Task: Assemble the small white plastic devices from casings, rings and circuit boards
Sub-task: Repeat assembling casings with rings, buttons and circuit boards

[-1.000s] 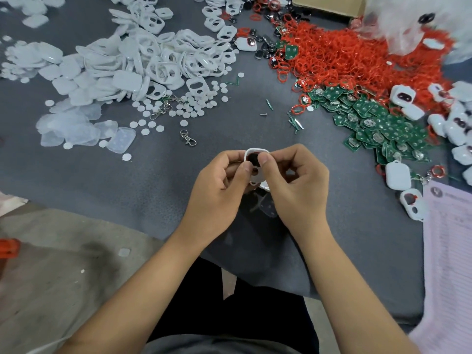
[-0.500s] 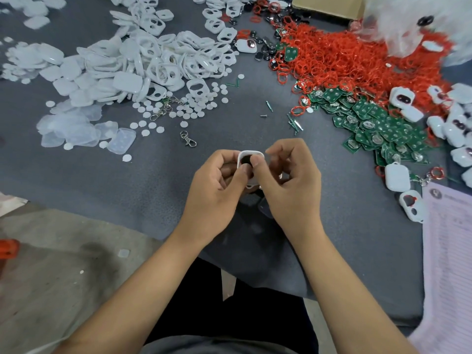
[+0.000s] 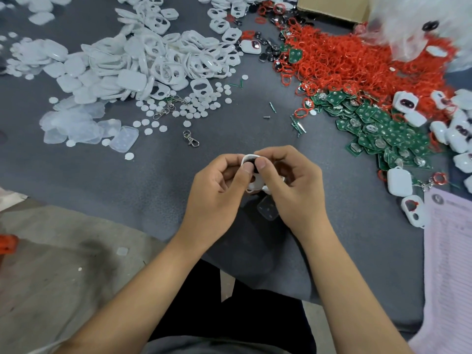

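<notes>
Both thumbs are pressing side by side on a small white casing [image 3: 251,175], which the left hand [image 3: 217,190] and right hand [image 3: 293,185] are clamping between them just above the near edge of a grey table [image 3: 158,169]. A dark part is showing at the casing's upper opening. A clear plastic piece [image 3: 268,208] is lying beneath the right palm. Beyond the hands, a metal clasp [image 3: 190,139] is lying alone, with a heap of white casings [image 3: 153,60] behind it at left. At right, red rings [image 3: 357,57] are spilling into green circuit boards [image 3: 383,131], beside finished white devices [image 3: 399,181] and a printed sheet [image 3: 449,264].
</notes>
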Motion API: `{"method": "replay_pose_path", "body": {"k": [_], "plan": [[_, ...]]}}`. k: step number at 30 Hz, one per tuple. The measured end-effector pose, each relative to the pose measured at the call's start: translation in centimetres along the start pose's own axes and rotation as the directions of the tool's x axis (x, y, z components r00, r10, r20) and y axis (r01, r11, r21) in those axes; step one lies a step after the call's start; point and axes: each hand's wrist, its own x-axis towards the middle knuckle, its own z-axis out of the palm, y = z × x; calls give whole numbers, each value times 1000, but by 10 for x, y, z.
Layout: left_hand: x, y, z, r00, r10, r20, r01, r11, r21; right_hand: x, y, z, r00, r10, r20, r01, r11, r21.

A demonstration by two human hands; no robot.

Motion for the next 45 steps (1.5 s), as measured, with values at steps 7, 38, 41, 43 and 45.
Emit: {"method": "replay_pose_path", "body": {"k": [7, 38, 41, 43, 45], "plan": [[1, 0, 0, 1000, -5, -3, 5, 1000, -19, -1, -1, 1, 1000, -21, 13, 21, 1000, -11], [-6, 4, 3, 998, 60, 10, -59, 998, -21, -4, -8, 3, 999, -44, -9, 44, 999, -31], [-4, 5, 3, 998, 55, -13, -56, 998, -20, -4, -7, 3, 999, -41, -23, 40, 998, -41], [-2, 4, 3, 998, 55, -14, -55, 998, -20, -4, -7, 3, 999, -46, -6, 45, 998, -33], [-2, 3, 3, 998, 59, -13, -60, 998, -26, -5, -7, 3, 998, -68, 16, 69, 996, -52]]}}
